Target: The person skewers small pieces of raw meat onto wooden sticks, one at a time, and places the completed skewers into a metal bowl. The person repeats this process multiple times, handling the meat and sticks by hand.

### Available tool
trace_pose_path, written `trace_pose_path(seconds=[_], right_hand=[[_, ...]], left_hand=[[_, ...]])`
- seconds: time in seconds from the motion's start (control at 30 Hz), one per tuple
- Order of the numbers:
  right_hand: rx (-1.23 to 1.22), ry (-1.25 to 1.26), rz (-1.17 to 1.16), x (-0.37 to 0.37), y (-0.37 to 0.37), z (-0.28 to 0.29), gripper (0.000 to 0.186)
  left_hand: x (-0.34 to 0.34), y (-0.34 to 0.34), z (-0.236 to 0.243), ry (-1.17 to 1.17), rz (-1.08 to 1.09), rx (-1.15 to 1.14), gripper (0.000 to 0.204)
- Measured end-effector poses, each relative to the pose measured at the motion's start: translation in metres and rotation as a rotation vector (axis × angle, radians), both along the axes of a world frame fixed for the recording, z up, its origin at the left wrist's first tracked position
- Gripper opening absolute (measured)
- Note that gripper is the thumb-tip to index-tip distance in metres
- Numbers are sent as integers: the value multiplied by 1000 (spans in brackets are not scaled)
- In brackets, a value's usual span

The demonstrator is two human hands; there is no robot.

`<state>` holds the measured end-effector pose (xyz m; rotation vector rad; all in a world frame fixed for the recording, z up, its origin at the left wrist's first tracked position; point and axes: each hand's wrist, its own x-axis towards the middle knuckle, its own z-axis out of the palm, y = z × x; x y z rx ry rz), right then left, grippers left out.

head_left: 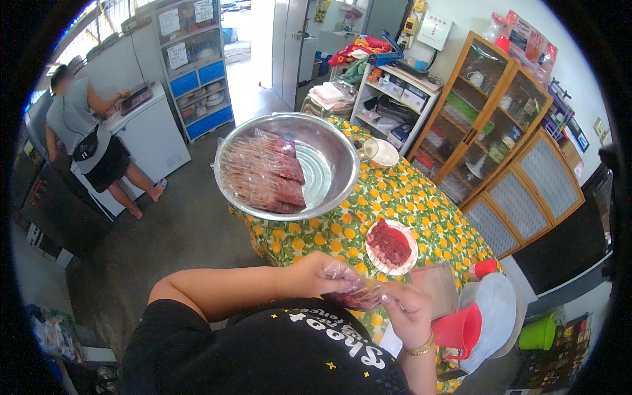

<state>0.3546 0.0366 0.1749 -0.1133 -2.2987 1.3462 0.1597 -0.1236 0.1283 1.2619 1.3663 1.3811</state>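
Close to my body, my left hand and my right hand grip a clear plastic bag of meat skewers between them. Dark red meat shows through the plastic by my left fingers, and thin sticks show toward my right. Beyond my hands, a white plate bears raw red meat skewers. Farther off at the left stands a wide metal basin. Several bagged bundles of meat skewers are piled in its left part, with bare metal at the right.
An orange-patterned cloth covers the table. To my right are a shallow tray, a red pitcher, a red cup and a white tub. A white bowl sits beyond the basin. At far left, another person stands by a white chest freezer.
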Motion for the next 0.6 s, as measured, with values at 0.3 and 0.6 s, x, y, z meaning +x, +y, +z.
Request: trace_pose_path(seconds=[0.3, 0.6], right_hand=[[-76, -50, -100, -177, 32, -36, 20], [-54, -28, -280, -372, 50, -150, 21]], left_hand=[[-212, 48, 4, 28, 0, -19, 17], [-426, 113, -69, 937, -3, -48, 13]])
